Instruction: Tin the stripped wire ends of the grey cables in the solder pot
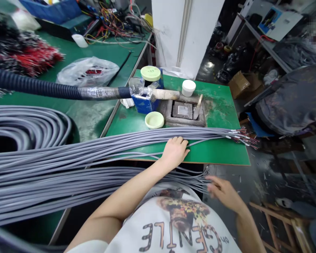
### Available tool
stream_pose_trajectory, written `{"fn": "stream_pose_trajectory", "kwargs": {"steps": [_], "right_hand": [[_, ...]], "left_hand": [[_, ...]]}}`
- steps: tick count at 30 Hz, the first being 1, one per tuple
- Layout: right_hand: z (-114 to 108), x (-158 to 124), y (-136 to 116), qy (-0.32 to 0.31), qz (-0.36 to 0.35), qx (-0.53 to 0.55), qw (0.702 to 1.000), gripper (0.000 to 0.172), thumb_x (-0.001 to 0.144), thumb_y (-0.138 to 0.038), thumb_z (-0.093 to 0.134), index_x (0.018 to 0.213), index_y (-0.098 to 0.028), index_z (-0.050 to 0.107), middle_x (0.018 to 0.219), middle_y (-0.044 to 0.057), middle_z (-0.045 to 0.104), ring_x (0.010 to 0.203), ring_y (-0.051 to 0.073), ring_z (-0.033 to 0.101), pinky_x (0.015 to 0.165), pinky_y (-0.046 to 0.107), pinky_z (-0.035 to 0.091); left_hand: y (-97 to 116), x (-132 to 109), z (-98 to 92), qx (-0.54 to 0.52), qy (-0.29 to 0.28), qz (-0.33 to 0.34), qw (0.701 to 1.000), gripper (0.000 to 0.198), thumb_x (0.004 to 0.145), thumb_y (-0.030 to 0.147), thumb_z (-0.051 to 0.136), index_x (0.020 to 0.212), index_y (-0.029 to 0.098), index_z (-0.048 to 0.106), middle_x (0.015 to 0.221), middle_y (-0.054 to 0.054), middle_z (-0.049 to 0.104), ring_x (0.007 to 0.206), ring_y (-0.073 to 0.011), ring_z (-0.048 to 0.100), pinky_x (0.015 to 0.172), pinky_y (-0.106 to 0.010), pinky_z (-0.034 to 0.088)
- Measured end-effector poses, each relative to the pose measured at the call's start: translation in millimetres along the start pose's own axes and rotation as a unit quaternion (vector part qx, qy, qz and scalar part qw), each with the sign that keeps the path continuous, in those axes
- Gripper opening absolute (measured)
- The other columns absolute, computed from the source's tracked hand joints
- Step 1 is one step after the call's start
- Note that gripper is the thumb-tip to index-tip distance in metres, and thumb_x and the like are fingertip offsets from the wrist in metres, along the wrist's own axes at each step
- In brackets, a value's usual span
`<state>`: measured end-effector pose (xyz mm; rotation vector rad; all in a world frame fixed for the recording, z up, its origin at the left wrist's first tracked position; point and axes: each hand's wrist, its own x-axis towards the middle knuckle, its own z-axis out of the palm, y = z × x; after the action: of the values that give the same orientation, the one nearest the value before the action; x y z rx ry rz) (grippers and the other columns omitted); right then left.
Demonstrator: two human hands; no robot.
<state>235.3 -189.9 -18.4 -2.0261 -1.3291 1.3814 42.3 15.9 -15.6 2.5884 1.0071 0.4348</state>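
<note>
My left hand (175,151) rests on the near edge of a bundle of grey cables (137,137), its fingers curled over them on the green table (216,153). The bundle's stripped ends, with thin red and white wires (243,137), reach the table's right side. A second grey cable bundle (107,179) runs lower, between the table and my body. Near the ends of that lower bundle is my right hand (221,189), slightly blurred, its thumb and forefinger close to the cable tips; whether it pinches one cannot be made out.
Beyond the cables stand a solder pot (183,110), a blue box (144,104), a round pale lid (154,120) and a white jar (188,88). A dark hose (55,90) crosses from the left. Coiled cable (47,128) lies left. Another person's torso (292,98) is at right.
</note>
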Motion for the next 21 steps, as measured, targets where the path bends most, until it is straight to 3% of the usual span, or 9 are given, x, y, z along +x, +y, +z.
{"fn": "stream_pose_trajectory", "kwargs": {"steps": [3, 6, 8, 11, 14, 16, 18, 20, 21], "right_hand": [[31.5, 36.8, -32.1, -0.084, -0.042, 0.234, 0.968, 0.043, 0.086, -0.045, 0.051, 0.12, -0.018, 0.05, 0.085, 0.006, 0.069, 0.055, 0.014, 0.065, 0.051, 0.027, 0.05], [31.6, 68.9, -54.6, -0.059, -0.091, 0.415, 0.903, 0.041, 0.083, -0.044, 0.057, 0.116, -0.02, 0.049, 0.084, 0.006, 0.07, 0.052, 0.014, 0.064, 0.042, 0.023, 0.047], [13.3, 80.5, -64.1, 0.025, -0.137, 0.501, 0.854, 0.036, 0.081, -0.039, 0.06, 0.112, -0.022, 0.05, 0.087, 0.004, 0.07, 0.052, 0.013, 0.063, 0.039, 0.021, 0.044], [-25.5, 79.3, -69.7, 0.188, -0.2, 0.56, 0.782, 0.029, 0.078, -0.028, 0.063, 0.106, -0.025, 0.055, 0.093, 0.001, 0.069, 0.057, 0.008, 0.06, 0.043, 0.018, 0.042], [-51.8, 60.5, -67.0, 0.316, -0.253, 0.522, 0.751, 0.022, 0.085, -0.036, 0.054, 0.104, -0.026, 0.058, 0.086, -0.001, 0.068, 0.055, 0.008, 0.056, 0.045, 0.019, 0.041], [-54.0, 44.7, -64.0, 0.387, -0.28, 0.442, 0.759, 0.024, 0.09, -0.041, 0.045, 0.104, -0.026, 0.058, 0.072, -0.003, 0.065, 0.046, 0.008, 0.05, 0.043, 0.02, 0.038], [-45.1, 31.6, -62.6, 0.388, -0.277, 0.311, 0.822, 0.024, 0.092, -0.038, 0.044, 0.103, -0.023, 0.06, 0.061, -0.004, 0.06, 0.041, 0.008, 0.045, 0.042, 0.02, 0.035], [-29.9, 24.2, -64.0, 0.281, -0.246, 0.142, 0.917, 0.024, 0.092, -0.033, 0.047, 0.104, -0.02, 0.062, 0.059, -0.003, 0.06, 0.045, 0.009, 0.047, 0.046, 0.021, 0.036], [-21.7, 22.9, -65.6, 0.207, -0.23, 0.061, 0.949, 0.024, 0.092, -0.031, 0.047, 0.105, -0.019, 0.063, 0.06, -0.002, 0.061, 0.049, 0.01, 0.051, 0.05, 0.022, 0.038]], "left_hand": [[6.3, 10.5, -6.9, -0.101, -0.037, 0.028, 0.994, 0.01, 0.082, 0.023, 0.056, 0.082, 0.015, 0.062, 0.085, -0.009, 0.063, 0.087, -0.0236, 0.058, 0.079, -0.036, 0.043], [7.2, 16.5, -26.7, -0.282, -0.063, 0.077, 0.954, 0.003, 0.077, 0.017, 0.059, 0.074, 0.016, 0.059, 0.104, -0.008, 0.063, 0.097, -0.0203, 0.058, 0.087, -0.032, 0.043], [6.1, 18.0, -38.6, -0.369, -0.082, 0.081, 0.922, 0.003, 0.075, 0.015, 0.059, 0.072, 0.016, 0.058, 0.118, -0.007, 0.06, 0.104, -0.0201, 0.057, 0.09, -0.031, 0.042], [4.3, 16.1, -42.6, -0.427, -0.108, 0.058, 0.896, 0.004, 0.075, 0.015, 0.058, 0.071, 0.016, 0.058, 0.12, -0.007, 0.06, 0.1, -0.0198, 0.058, 0.085, -0.031, 0.044], [4.5, 8.2, -29.7, -0.425, -0.114, 0.052, 0.896, 0.003, 0.075, 0.015, 0.059, 0.071, 0.016, 0.06, 0.112, -0.007, 0.063, 0.094, -0.0185, 0.059, 0.08, -0.029, 0.044], [6.6, 0.5, -18.5, -0.42, -0.116, 0.06, 0.898, 0.003, 0.074, 0.018, 0.062, 0.077, 0.017, 0.064, 0.103, -0.007, 0.065, 0.093, -0.0184, 0.058, 0.08, -0.029, 0.044], [9.7, -7.1, -11.4, -0.444, -0.116, 0.05, 0.887, 0.016, 0.076, 0.024, 0.065, 0.09, 0.017, 0.068, 0.097, -0.007, 0.065, 0.089, -0.0176, 0.058, 0.078, -0.028, 0.044], [12.7, -13.1, -10.3, -0.509, -0.105, 0.014, 0.854, 0.031, 0.078, 0.032, 0.065, 0.104, 0.017, 0.067, 0.09, -0.005, 0.064, 0.078, -0.0147, 0.056, 0.071, -0.027, 0.044], [13.6, -15.4, -11.7, -0.551, -0.093, -0.011, 0.83, 0.035, 0.078, 0.036, 0.065, 0.108, 0.017, 0.066, 0.084, -0.004, 0.062, 0.071, -0.0128, 0.054, 0.067, -0.025, 0.043]]}}
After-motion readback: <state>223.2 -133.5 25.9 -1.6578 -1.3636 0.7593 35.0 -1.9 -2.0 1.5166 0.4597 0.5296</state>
